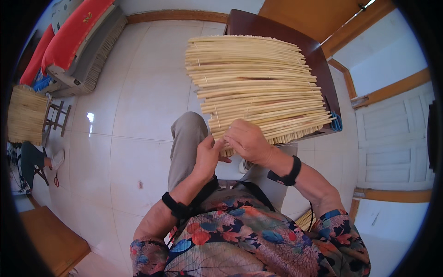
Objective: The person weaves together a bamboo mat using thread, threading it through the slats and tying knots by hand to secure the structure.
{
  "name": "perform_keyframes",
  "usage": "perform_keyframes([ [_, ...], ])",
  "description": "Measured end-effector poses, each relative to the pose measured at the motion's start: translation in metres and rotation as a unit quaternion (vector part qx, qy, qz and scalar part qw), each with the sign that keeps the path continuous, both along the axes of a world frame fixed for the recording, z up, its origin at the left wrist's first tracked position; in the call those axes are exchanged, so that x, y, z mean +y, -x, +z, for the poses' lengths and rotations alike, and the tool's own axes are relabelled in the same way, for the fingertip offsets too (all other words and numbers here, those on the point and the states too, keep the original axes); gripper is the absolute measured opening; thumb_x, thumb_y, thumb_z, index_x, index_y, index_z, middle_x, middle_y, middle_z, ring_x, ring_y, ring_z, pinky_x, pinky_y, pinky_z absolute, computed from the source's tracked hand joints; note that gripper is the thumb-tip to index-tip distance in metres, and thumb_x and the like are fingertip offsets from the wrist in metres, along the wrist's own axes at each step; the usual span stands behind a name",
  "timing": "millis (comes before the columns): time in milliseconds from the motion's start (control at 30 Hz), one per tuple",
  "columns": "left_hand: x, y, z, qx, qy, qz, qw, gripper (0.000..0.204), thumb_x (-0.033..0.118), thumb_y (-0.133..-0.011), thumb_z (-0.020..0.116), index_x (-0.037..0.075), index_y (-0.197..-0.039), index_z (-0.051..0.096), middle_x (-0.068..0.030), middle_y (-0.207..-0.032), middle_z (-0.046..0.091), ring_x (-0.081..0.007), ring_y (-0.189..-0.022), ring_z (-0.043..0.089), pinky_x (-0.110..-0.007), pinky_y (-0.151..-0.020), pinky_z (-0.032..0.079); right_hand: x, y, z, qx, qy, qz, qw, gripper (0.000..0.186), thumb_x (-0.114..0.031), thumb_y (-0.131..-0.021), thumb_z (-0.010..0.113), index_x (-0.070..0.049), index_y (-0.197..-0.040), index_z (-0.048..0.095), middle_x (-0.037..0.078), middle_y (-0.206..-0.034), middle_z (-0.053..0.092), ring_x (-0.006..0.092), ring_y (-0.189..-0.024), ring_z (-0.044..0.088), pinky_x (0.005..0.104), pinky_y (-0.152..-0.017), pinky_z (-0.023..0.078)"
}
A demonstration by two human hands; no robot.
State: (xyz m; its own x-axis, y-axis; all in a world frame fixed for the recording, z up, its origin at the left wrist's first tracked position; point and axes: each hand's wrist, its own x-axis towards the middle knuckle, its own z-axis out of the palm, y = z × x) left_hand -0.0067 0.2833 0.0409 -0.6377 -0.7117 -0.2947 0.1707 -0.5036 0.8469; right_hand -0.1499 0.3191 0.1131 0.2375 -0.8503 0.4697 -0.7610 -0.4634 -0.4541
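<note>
A mat of pale, straw-coloured stalks (258, 87), laid side by side and bound with rows of thin thread, lies over a dark red-brown table (323, 57). Its near edge hangs toward my knees. At the near left corner of the mat, my right hand (249, 141) is closed, thumb and fingertips pinched together and pointing left. My left hand (208, 159) meets it there, fingers bent in a pinch close to the stalk ends. Whatever lies between the fingertips of either hand is too small or hidden to make out.
Blue cord (337, 122) hangs at the table's right corner. A red-covered sofa (76, 34) stands far left, above a second stalk mat (27, 115) on a wooden stand. Another person's leg (34, 161) shows below it. More stalks (304, 220) lie by my right side.
</note>
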Motion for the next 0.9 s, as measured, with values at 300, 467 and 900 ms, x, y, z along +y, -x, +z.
perform_keyframes([
  [300,-0.021,0.0,0.006,-0.011,-0.04,0.001,0.999,0.028,0.021,-0.086,0.051,-0.001,-0.103,0.053,-0.0066,-0.093,0.057,-0.0147,-0.08,0.057,-0.029,-0.066,0.049,-0.011,0.017,0.065,-0.639,-0.238,0.001,0.731,0.011,-0.012,-0.09,0.046,-0.001,-0.087,0.048,0.01,-0.08,0.057,0.0138,-0.066,0.057,0.0296,-0.066,0.052],
  [467,-0.018,0.008,-0.004,0.111,-0.106,0.005,0.988,0.022,0.016,-0.085,0.052,0.002,-0.102,0.053,-0.0068,-0.096,0.058,-0.0169,-0.086,0.058,-0.032,-0.077,0.048,-0.023,0.014,0.072,-0.48,-0.256,-0.08,0.835,0.011,-0.013,-0.089,0.05,-0.002,-0.087,0.05,0.001,-0.068,0.048,0.0055,-0.053,0.044,0.0212,-0.05,0.044],
  [900,-0.022,0.006,-0.004,0.066,-0.035,-0.06,0.995,0.028,0.021,-0.087,0.048,-0.001,-0.103,0.051,-0.0091,-0.09,0.059,-0.0176,-0.073,0.059,-0.032,-0.061,0.053,-0.034,0.016,0.088,-0.32,-0.225,-0.104,0.914,0.012,-0.014,-0.087,0.054,-0.002,-0.085,0.053,-0.001,-0.065,0.048,0.0021,-0.049,0.04,0.0152,-0.043,0.034],
])
